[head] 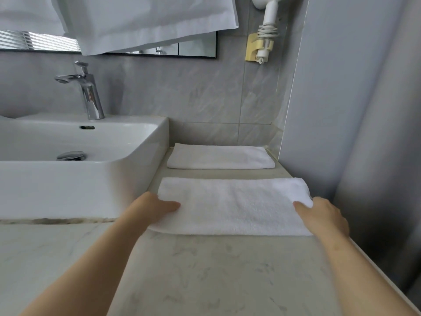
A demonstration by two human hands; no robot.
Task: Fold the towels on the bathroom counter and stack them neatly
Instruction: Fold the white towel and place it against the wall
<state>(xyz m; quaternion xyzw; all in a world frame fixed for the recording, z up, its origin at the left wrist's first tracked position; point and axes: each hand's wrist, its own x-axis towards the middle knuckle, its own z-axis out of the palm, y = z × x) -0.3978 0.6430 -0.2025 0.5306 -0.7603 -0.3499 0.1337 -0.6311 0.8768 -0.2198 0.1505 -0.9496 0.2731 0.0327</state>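
Head view: near towel lies long axis left–right, left hand and right hand gripping its short ends. Folded far towel sits just behind — likely stacking target.

Left hand, right hand outstretched, gripping.

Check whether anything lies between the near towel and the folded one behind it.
Nothing visible does: only a bare strip of counter separates the near towel, held at its ends by the left hand and right hand, from the far towel.
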